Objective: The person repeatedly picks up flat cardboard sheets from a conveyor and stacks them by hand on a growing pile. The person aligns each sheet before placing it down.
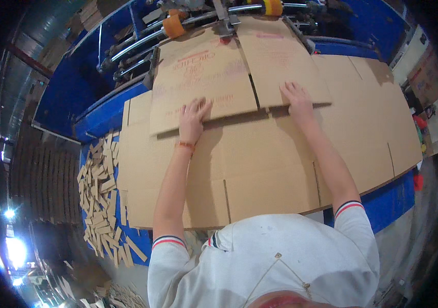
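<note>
A printed brown cardboard sheet (pixel 203 82), with a long slot between two panels, reaches from my hands to the machine (pixel 224 28) at the far side. My left hand (pixel 193 119) rests on its near edge, fingers slightly bent and apart on top. On the panel to the right, my right hand (pixel 297 100) lies with its fingers stretched forward. Both thumbs seem to be on the upper face. Beneath is a larger plain cardboard sheet (pixel 270 164) with cut slots, and a dark gap shows under the printed sheet's near edge.
Metal shafts with orange rollers (pixel 173 25) cross the far side, between blue machine panels (pixel 78 82). Narrow cardboard offcuts (pixel 98 200) lie heaped at the left. Stacked cardboard (pixel 42 174) stands farther left. A blue surface (pixel 391 203) shows beneath the plain sheet at the right.
</note>
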The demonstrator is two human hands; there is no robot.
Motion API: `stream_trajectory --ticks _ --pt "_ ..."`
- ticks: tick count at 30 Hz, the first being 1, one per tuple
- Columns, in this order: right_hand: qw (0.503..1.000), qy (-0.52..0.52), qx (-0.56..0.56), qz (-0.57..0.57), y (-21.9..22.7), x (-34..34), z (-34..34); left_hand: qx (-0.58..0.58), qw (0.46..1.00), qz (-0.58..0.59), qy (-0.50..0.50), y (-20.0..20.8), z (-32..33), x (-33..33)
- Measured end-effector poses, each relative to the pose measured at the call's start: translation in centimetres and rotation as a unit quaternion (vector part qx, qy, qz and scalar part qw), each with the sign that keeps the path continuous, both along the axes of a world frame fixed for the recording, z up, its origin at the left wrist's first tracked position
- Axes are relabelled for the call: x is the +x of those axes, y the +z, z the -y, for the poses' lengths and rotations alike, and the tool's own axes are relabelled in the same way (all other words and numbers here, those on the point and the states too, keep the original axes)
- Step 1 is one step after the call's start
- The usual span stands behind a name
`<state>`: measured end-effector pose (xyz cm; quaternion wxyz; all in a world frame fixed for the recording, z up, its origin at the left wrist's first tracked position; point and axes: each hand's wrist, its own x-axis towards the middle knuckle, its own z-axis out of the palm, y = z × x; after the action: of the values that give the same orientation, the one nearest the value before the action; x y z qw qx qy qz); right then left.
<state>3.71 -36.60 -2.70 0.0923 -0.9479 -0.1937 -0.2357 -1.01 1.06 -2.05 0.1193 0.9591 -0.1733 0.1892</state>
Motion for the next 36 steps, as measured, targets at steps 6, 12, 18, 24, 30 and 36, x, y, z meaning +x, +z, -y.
stream_trajectory --ticks 6,12,18,24,30,36 --pt "0.989 -0.069 0.102 0.082 -0.7 2.9 -4.0 0.066 0.984 0.094 0.134 -0.2 0.1 3.9" --pt "0.995 -0.064 0.072 0.024 -4.9 4.7 0.2 0.181 0.85 -0.229 0.44 0.6 -16.0 3.4" --pt "0.996 -0.058 0.067 0.012 -4.0 4.7 -0.3 -0.108 0.816 -0.07 0.564 -1.6 -29.1 1.9" --pt "0.995 -0.055 0.081 -0.005 -2.1 3.6 -1.2 -0.288 0.741 0.153 0.587 -3.8 -32.5 2.0" --pt "0.994 -0.058 0.089 0.013 -2.8 3.5 -0.3 -0.437 0.591 0.061 0.675 1.8 -35.1 -6.4" --pt "0.995 -0.059 0.075 0.032 -3.7 4.1 -0.1 -0.118 0.866 -0.182 0.45 1.4 -25.1 -18.6"
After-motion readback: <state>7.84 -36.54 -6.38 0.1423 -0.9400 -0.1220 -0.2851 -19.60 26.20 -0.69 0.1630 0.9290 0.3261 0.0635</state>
